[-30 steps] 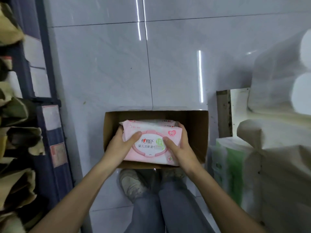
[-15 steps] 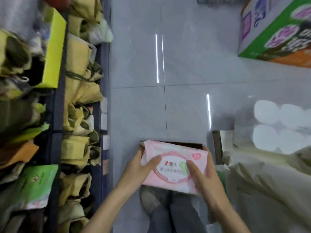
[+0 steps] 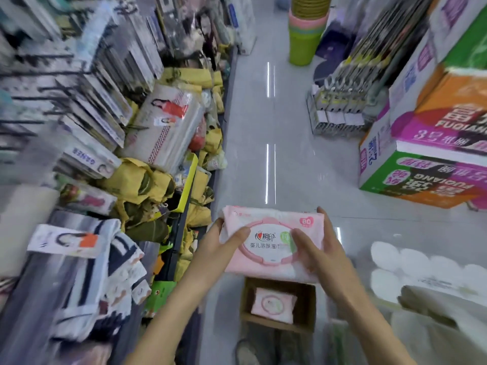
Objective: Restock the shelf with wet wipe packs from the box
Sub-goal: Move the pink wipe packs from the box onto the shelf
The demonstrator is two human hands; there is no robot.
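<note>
A pink wet wipe pack (image 3: 268,233) with a white oval lid is held flat in front of me, well above the floor. My left hand (image 3: 221,246) grips its left end, thumb on top. My right hand (image 3: 320,251) grips its right end, thumb across the lid. Directly below stands the open cardboard box (image 3: 307,306) on the floor, with one more pink wipe pack (image 3: 272,304) lying inside. The shelf (image 3: 181,227) runs along my left, crowded with yellow bags and packaged goods.
Large printed cartons (image 3: 432,143) are stacked at the right. Toilet roll bundles (image 3: 411,270) sit at the lower right beside the box. Stacked plastic buckets (image 3: 305,30) stand far down the tiled aisle (image 3: 290,154). A wire rack of hangers (image 3: 342,101) stands at the right.
Both hands have lifted the pack out of the box and raised it. My view has swung up from the box to the aisle and shelf.
</note>
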